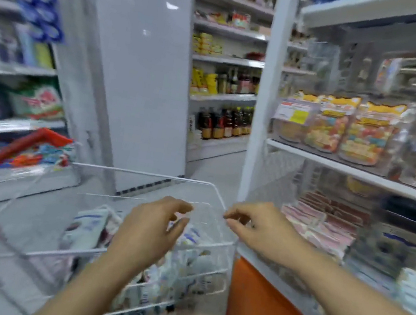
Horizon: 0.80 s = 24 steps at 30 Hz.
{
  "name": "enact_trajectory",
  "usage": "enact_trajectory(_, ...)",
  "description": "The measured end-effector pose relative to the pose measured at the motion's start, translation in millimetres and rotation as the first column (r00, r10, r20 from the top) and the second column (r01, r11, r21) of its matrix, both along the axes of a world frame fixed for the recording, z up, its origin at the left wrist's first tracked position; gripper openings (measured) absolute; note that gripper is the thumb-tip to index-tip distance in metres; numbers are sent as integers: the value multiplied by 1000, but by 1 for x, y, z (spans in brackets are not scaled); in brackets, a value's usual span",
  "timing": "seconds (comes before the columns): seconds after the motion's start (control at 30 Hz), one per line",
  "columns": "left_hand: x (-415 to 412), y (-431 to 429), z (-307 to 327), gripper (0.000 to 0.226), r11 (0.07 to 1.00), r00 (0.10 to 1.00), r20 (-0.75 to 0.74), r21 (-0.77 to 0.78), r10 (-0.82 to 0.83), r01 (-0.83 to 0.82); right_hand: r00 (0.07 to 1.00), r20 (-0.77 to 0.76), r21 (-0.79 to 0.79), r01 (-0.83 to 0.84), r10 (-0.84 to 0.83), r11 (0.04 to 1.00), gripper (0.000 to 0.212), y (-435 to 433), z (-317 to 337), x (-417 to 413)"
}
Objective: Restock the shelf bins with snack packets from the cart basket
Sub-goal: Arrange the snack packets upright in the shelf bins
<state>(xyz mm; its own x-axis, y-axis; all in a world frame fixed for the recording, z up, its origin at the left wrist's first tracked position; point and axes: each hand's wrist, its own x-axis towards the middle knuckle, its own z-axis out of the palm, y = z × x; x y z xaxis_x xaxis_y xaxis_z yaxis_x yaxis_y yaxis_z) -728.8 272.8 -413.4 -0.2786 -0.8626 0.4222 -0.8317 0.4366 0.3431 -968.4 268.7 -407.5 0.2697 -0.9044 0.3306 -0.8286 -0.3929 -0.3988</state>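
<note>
Where the basket point(145, 174) sits low on the floor, white packets point(89, 223) with blue print fill its bottom; motion blur leaves their writing unreadable. Over them hangs the left hand point(156, 227), fingers loosely curled and holding nothing. At the basket's right rim the right hand point(258, 229) has its fingertips bunched; whether they pinch the wire cannot be told. Just right stand clear shelf bins point(281, 130) with orange-yellow pouches point(367, 132), one bin bearing a yellow tag point(293, 113) too smeared to read. Far left lies a red basket point(13, 150).
</note>
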Motion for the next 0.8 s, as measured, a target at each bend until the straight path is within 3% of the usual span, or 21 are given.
enact_trajectory(0.13,69,-5,5,23,986,986,24,40,163,-164,990,-82,78,-104,111,991,16,-32,-6,58)
enact_trajectory(0.27,104,-11,-5,26,955,959,48,92,279,-283,963,-187,272,-141,196,952,25,-68,-25,95)
enact_trajectory(0.37,105,-10,-17,28,948,953,72,105,293,-300,921,-312,447,-74,232,892,45,-97,-47,112)
enact_trajectory(0.5,99,-7,-18,33,947,947,104,71,304,-312,817,-493,530,9,299,848,73,-122,-63,132)
enact_trajectory(0.67,100,-6,-19,33,950,950,97,72,297,-304,779,-534,599,72,330,798,112,-135,-76,147)
enact_trajectory(0.73,100,-6,-19,34,951,950,99,65,296,-303,773,-546,581,73,321,811,105,-132,-75,149)
enact_trajectory(0.8,100,-6,-20,34,950,949,105,63,298,-305,759,-543,583,33,359,812,58,-129,-74,149)
